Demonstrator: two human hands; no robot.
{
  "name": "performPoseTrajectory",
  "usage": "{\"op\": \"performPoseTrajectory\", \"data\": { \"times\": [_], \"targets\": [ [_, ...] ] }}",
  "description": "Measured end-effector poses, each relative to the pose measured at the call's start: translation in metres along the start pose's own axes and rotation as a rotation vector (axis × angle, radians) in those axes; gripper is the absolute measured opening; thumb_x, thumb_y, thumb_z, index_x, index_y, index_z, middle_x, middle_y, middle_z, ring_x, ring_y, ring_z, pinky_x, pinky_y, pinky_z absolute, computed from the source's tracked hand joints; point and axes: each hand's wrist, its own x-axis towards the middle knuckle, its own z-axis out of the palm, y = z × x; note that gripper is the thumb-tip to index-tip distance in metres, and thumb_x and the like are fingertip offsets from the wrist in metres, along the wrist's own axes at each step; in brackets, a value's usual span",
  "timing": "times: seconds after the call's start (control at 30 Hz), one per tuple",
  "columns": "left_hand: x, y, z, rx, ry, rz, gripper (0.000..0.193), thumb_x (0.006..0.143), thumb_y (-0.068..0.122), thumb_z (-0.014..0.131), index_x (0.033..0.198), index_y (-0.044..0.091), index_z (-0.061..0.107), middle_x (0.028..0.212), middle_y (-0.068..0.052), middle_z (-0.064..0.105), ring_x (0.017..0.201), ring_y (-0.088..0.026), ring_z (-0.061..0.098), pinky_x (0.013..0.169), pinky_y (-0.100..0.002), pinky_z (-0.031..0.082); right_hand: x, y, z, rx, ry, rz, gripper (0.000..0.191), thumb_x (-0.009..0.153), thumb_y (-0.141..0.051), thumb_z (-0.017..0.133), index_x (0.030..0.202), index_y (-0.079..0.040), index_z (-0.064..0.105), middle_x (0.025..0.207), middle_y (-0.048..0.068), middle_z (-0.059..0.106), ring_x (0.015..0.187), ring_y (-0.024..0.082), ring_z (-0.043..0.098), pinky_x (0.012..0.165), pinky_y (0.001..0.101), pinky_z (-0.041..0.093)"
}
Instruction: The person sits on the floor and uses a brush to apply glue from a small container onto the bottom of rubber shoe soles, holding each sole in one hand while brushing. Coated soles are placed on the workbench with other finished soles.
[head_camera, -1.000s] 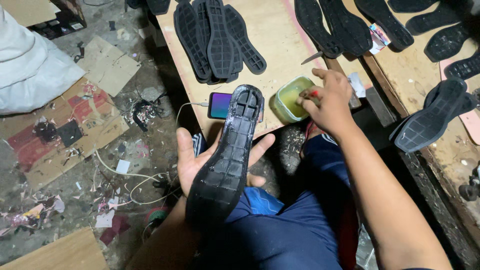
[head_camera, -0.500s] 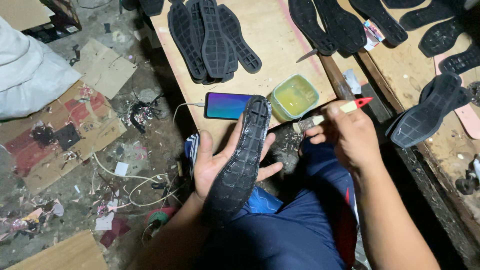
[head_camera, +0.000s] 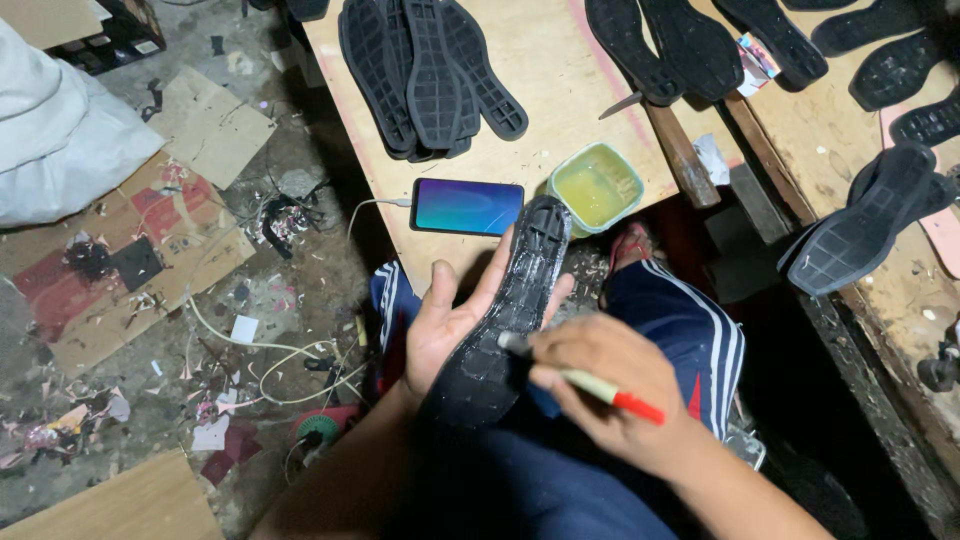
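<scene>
My left hand (head_camera: 445, 320) lies palm up under a black rubber shoe sole (head_camera: 505, 300), which rests tilted across my fingers above my lap. My right hand (head_camera: 610, 390) grips a brush with a pale handle and red end (head_camera: 600, 387); its tip touches the sole's lower half. A green tub of yellowish glue (head_camera: 598, 186) sits on the wooden board (head_camera: 560, 90) just beyond the sole's tip. A phone (head_camera: 467, 206) with a lit blue screen lies beside the tub, with a white cable plugged in.
A stack of black soles (head_camera: 430, 75) lies on the board, more soles (head_camera: 700, 45) at the top right, and one sole (head_camera: 865, 225) hangs over the right bench edge. The floor at left holds cardboard, scraps, wires and a white sack (head_camera: 55, 140).
My right hand came back from the glue tub with the brush and now touches it to the sole. The left hand lowered the sole slightly toward my lap.
</scene>
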Motion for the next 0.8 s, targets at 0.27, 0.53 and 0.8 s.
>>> {"op": "performPoseTrajectory", "data": {
  "times": [0.27,0.53,0.8],
  "targets": [
    [-0.014,-0.004,-0.004,-0.245,-0.137,-0.173,0.092,0.101,0.074,0.037,0.173,0.032,-0.002,0.17,-0.003,0.026,0.158,-0.027,0.021,0.118,-0.074,0.023,0.014,0.033,-0.025,-0.078,0.248,0.181,0.013,0.097,0.003,0.071,0.109,0.004,0.067,0.111,0.015,0.071,0.102,0.024,0.07,0.092,0.0331,0.057],
    [-0.017,-0.003,-0.01,-0.27,-0.125,-0.202,0.096,0.099,0.076,0.039,0.173,0.032,-0.003,0.172,-0.003,0.021,0.157,-0.027,0.026,0.119,-0.075,0.022,0.018,0.019,-0.021,-0.098,0.224,0.213,0.014,0.094,0.003,0.073,0.107,0.002,0.068,0.108,0.013,0.072,0.096,0.023,0.071,0.086,0.0326,0.057],
    [-0.02,-0.001,-0.006,-0.128,-0.101,-0.295,0.101,0.094,0.078,0.044,0.173,0.034,-0.002,0.172,-0.005,0.017,0.154,-0.03,0.023,0.118,-0.072,0.027,0.013,0.019,-0.013,0.029,0.218,0.155,0.016,0.093,0.003,0.076,0.107,0.003,0.069,0.108,0.014,0.072,0.095,0.019,0.071,0.085,0.0289,0.057]
  ]
}}
